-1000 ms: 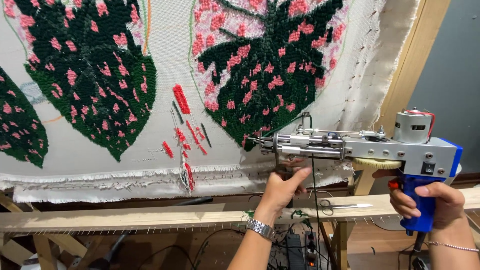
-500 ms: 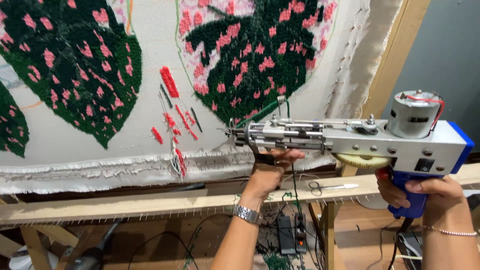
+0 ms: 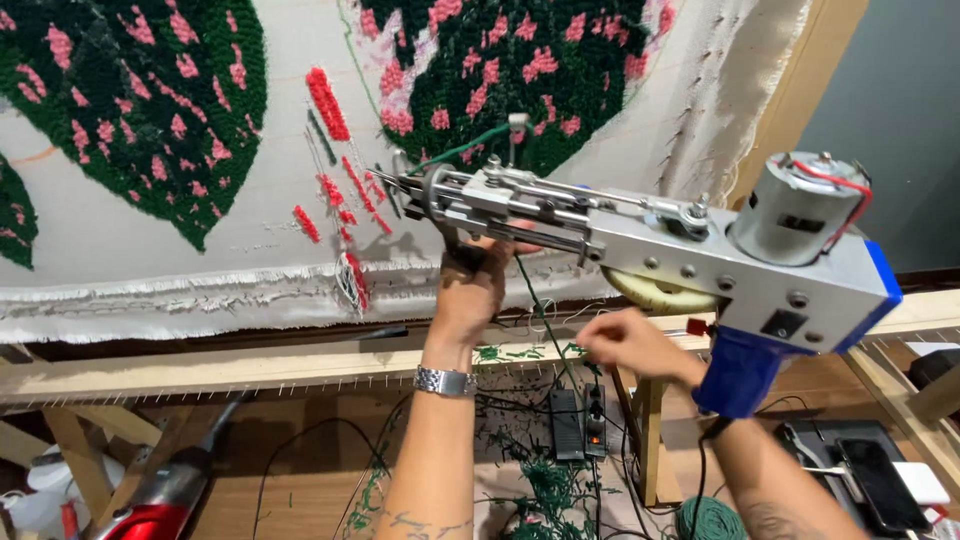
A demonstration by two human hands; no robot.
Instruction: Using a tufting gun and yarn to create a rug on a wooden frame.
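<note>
A silver tufting gun (image 3: 640, 235) with a blue grip (image 3: 740, 370) and a grey motor (image 3: 800, 205) points left at a white cloth (image 3: 250, 200) stretched on a frame. The cloth bears dark green leaves (image 3: 150, 110) with pink spots and short red tufted lines (image 3: 330, 105). My left hand (image 3: 470, 285), with a metal watch on its wrist, grips the gun's front handle from below. My right hand (image 3: 630, 345) is off the blue grip, under the gun body, with its fingers pinched at the green yarn (image 3: 535, 300) hanging from the gun.
A wooden frame rail (image 3: 200, 365) with tack strips runs below the cloth. On the floor lie a power strip (image 3: 580, 420), cables, green yarn scraps (image 3: 545, 490), a green yarn ball (image 3: 710, 520) and a red vacuum cleaner (image 3: 160, 500). A phone (image 3: 880, 485) lies at lower right.
The gun has tilted up and come closer to the cloth's red lines. My right hand has let go of the blue grip and moved left to the green yarn.
</note>
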